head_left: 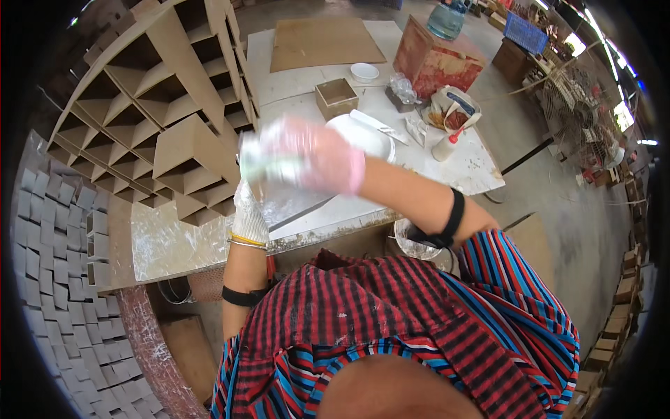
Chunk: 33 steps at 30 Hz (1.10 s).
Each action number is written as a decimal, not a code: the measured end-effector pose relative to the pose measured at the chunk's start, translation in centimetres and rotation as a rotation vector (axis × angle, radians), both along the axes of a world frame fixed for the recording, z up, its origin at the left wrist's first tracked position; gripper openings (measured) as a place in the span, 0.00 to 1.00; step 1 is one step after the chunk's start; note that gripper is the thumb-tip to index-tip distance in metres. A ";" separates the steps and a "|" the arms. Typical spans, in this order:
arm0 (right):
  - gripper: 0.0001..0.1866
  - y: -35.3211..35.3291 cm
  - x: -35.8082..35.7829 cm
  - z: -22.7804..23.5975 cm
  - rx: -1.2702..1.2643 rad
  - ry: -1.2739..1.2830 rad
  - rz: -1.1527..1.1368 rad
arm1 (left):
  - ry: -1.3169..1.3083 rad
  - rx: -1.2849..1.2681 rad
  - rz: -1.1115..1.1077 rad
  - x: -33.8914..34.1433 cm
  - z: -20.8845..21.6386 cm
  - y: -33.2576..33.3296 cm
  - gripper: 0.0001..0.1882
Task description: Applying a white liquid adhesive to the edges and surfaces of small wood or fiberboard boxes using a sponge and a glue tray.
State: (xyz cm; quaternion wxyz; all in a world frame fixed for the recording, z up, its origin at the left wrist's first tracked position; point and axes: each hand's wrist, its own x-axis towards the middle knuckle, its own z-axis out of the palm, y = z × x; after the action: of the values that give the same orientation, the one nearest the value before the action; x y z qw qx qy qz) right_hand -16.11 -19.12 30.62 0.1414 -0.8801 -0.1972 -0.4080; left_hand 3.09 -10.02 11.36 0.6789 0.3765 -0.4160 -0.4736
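Observation:
My right hand (300, 155), in a pale pinkish glove with a pink cuff, is smeared by motion in front of the table. At its front is a blurred white and greenish patch; I cannot tell whether it is glove or something held. Just below and behind it, my left hand (249, 213) wears a white knitted glove with a yellow cuff edge, its fingers mostly hidden by the right hand. Next to the left hand are brown cardboard boxes (185, 150) stacked open-ended. A round white dish (373, 145) with a flat white strip (377, 127) across it lies beyond my right wrist.
On the white table (335, 223) stand an open square box (336, 98), a small white bowl (364, 72), a red-capped bottle (447, 145) and a bag (453, 110). Tall stacks of cardboard boxes (112, 77) rise at left, grey boxes (59, 244) below. A fan (572, 105) stands right.

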 end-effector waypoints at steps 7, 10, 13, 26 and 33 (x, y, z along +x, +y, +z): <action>0.20 0.2 1.1 0.7 0.225 0.214 -0.148 | 0.308 -0.022 -0.100 -1.7 0.7 0.7 0.20; 0.20 -1.2 0.4 1.4 0.372 0.228 -0.178 | 0.564 0.335 0.212 -6.0 5.9 0.0 0.17; 0.22 1.7 -0.1 0.0 0.308 0.258 0.041 | 0.412 0.156 0.114 -4.9 7.6 3.9 0.15; 0.29 1.8 -1.4 -0.1 0.874 0.260 0.223 | -0.092 0.147 0.075 -2.5 5.3 2.7 0.18; 0.26 -1.0 -1.9 -0.2 0.123 0.209 -0.324 | -0.528 0.231 0.149 -5.4 9.3 3.5 0.23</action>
State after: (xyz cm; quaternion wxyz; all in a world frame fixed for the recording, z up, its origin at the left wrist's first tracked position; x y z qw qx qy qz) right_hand -17.98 -20.10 30.39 0.1472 -0.9277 -0.0118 -0.3429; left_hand -2.26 -6.54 20.67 0.5328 0.5910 -0.4929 -0.3520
